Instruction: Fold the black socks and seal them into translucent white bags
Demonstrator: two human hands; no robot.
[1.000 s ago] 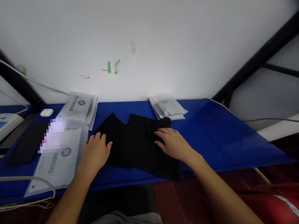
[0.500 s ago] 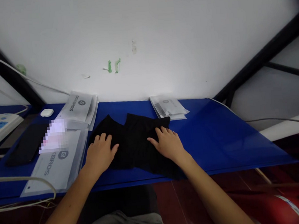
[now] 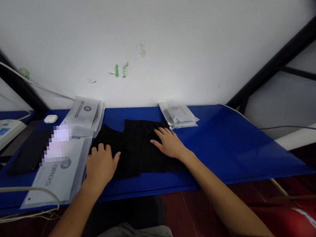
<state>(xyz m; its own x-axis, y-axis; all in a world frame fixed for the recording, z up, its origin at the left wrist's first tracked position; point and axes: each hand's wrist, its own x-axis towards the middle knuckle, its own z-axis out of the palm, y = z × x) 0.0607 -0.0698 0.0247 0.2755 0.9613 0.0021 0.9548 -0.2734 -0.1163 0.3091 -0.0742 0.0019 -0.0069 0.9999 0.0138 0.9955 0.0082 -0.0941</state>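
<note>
A black piece of clothing that looks like shorts (image 3: 134, 150) lies spread on the blue table in front of me, a notch in its far edge. My left hand (image 3: 101, 164) presses on its left part, fingers stretched forward and thumb out to the side. On the right part rests my right hand (image 3: 168, 142), palm down with fingers apart. Both hands hide some of the cloth beneath them. Neither one grips anything.
Printed frosted bags (image 3: 60, 175) lie left of the cloth, with more bags (image 3: 83, 116) behind. A small bag stack (image 3: 179, 113) lies by the wall. A phone (image 3: 29, 152), a white earbud case (image 3: 51, 119), a power strip (image 3: 1, 134) and cables occupy the left side.
Both hands have moved left, the right one also slightly away from me. The black garment has shifted left, and its near right corner no longer hangs toward the table edge.
</note>
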